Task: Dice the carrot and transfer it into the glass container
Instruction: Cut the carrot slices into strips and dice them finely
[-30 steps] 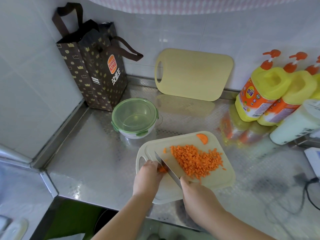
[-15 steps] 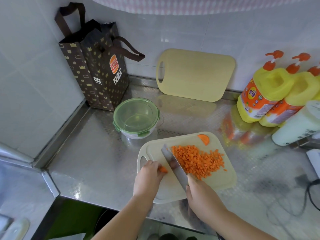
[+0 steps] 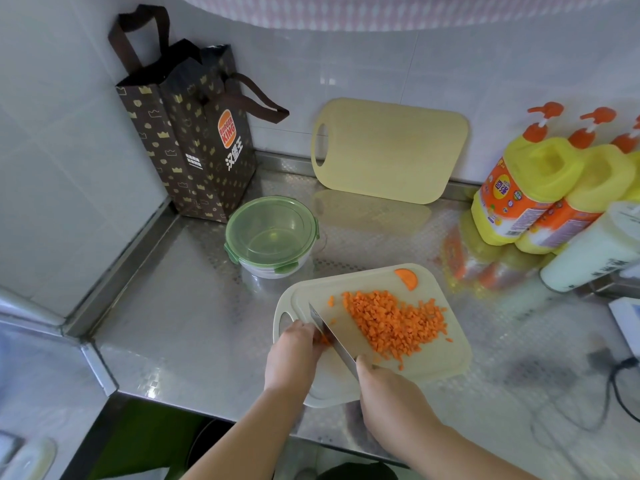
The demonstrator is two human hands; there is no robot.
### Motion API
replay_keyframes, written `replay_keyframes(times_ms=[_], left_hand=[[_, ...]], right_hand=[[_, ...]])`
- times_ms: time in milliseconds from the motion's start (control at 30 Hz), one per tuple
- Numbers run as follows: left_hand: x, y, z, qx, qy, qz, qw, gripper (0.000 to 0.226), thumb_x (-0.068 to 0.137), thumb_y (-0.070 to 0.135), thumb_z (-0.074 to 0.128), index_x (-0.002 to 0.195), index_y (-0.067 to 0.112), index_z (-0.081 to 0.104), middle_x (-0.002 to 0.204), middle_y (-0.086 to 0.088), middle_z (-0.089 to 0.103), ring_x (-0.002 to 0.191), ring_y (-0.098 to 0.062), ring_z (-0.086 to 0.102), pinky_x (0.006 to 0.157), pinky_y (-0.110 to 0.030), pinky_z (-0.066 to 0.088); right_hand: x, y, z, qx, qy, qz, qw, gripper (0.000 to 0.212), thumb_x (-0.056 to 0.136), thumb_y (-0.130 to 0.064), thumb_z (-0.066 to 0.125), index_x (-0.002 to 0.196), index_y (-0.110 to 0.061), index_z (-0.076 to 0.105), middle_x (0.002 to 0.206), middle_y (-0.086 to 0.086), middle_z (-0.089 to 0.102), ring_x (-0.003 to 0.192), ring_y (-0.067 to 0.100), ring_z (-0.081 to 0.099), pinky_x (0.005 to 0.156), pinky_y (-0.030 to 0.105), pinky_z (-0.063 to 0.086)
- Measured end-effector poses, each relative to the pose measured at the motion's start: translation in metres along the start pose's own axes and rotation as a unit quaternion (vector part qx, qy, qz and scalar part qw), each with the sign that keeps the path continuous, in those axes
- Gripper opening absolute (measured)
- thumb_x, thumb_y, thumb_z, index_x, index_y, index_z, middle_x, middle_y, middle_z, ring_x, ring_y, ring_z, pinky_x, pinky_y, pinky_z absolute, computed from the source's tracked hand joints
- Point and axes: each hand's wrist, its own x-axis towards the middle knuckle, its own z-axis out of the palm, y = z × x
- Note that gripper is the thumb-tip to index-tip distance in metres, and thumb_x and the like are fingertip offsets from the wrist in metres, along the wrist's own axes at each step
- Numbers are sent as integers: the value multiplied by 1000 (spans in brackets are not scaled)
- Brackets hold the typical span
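The last carrot piece lies near the left edge of the cutting board, pinched under the curled fingers of the left hand. The knife blade rests against it, and the right hand is wrapped round the handle at the board's near edge. Diced carrot is heaped across the board's middle, with stray bits close to its right edge. The glass container, lid on, stands just behind the board's far-left corner. Bare counter stretches left of the board.

orange diced carrot heaped on board, lidded glass container behind
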Motion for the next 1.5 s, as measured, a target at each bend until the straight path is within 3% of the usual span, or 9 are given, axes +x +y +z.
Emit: replay_keyframes(times_ms=[300, 567, 767, 967, 1133, 1200, 1300, 1400, 1500], left_hand=[[2, 4, -5, 7, -14, -1, 1000, 15, 90, 33, 55, 94, 22, 66, 94, 4, 55, 85, -19, 59, 73, -35, 51], [1, 33, 7, -51, -63, 34, 996, 17, 90, 30, 57, 104, 30, 68, 106, 8, 64, 99, -16, 60, 81, -31, 49], [4, 1, -20, -180, 49, -60, 981, 18, 90, 13, 59, 104, 18, 70, 97, 2, 68, 89, -14, 61, 76, -21, 42], [0, -8, -17, -196, -23, -76, 977, 25, 92, 14, 56, 113, 20, 67, 105, 2, 67, 99, -14, 60, 83, -18, 39], [7, 1, -29, -238, -12, -55, 970, 29, 92, 4, 50, 102, 27, 65, 99, 8, 68, 82, -11, 61, 68, -19, 44], [13, 13, -44, -283, 12, -42, 958, 39, 89, -4, 45, 90, 31, 63, 94, 11, 68, 86, -9, 62, 57, -12, 46], [22, 39, -62, -327, -40, -5, 944, 44, 82, -14, 39, 84, 22, 64, 76, 8, 69, 78, -12, 60, 74, -20, 48], [22, 68, -63, -287, -172, 54, 941, 41, 79, -18, 35, 82, 12, 63, 65, 5, 69, 70, -12, 61, 80, -30, 53], [20, 88, -48, -276, -239, 53, 930, 38, 81, -19, 30, 86, 6, 58, 71, -5, 66, 58, -2, 61, 61, -19, 54]], right_hand=[[8, 15, 10, 92, 7, 18, 996, 18, 99, -17, 35, 116, -17, 43, 76, -7, 45, 82, 18, 59, 58, 25, 37], [-5, 43, -13, 75, 49, 16, 996, 21, 99, -21, 36, 120, -18, 40, 88, 0, 52, 86, 22, 58, 66, 32, 38], [-9, 41, -5, 7, 17, -57, 998, 28, 97, -14, 35, 124, -17, 37, 84, -2, 50, 67, 22, 52, 52, 32, 36], [0, 55, 0, 3, 17, -36, 999, 16, 95, -12, 35, 107, -22, 38, 86, 1, 59, 72, 24, 61, 60, 37, 46], [-8, 71, -15, 11, 36, -46, 998, 14, 95, -17, 40, 105, -27, 41, 87, -6, 58, 77, 22, 61, 64, 36, 47], [-11, 78, -27, -64, 112, -98, 987, 35, 77, -23, 67, 110, -31, 56, 90, -9, 61, 67, 17, 62, 54, 30, 45], [-10, 95, -42, -163, 148, -135, 966, 69, 26, -19, 86, 92, -31, 69, 72, -9, 56, 39, 10, 46, 36, 22, 34], [-8, 111, -55, -228, 157, -139, 951, 71, 19, -15, 85, 87, -27, 68, 73, -5, 56, 34, 14, 35, 37, 23, 31], [-11, 121, -63, -273, 159, -147, 937, 71, 19, -15, 83, 87, -26, 69, 74, -3, 58, 33, 14, 37, 44, 23, 25]])
